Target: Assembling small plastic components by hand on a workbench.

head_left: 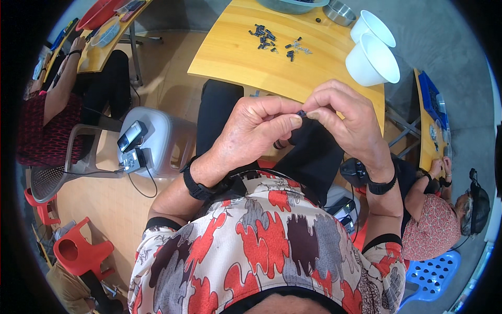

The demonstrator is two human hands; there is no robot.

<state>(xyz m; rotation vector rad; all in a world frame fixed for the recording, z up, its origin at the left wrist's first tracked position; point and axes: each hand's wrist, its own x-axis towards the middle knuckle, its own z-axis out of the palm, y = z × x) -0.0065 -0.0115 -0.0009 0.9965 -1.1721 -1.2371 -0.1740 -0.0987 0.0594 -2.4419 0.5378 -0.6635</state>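
Observation:
Just in front of the table's near edge, both my hands meet over my lap. My left hand (256, 128) pinches a small dark piece (301, 113) between thumb and forefinger. The fingertips of my right hand (348, 112) close on the other side of that same piece; its exact kind is too small to make out. Beyond my hands, a loose pile of small black parts (264, 36) lies on the wooden table (235, 57). Right of the pile are a few more black parts (291, 55) and some small clear or silvery bits (302, 49).
Two white tubs (371, 60) stand at the table's right edge, near a metal bowl (340, 12) and a pale green basin (293, 5). A grey stool (151, 152) with devices and cables is at my left. Other people sit at tables on both sides.

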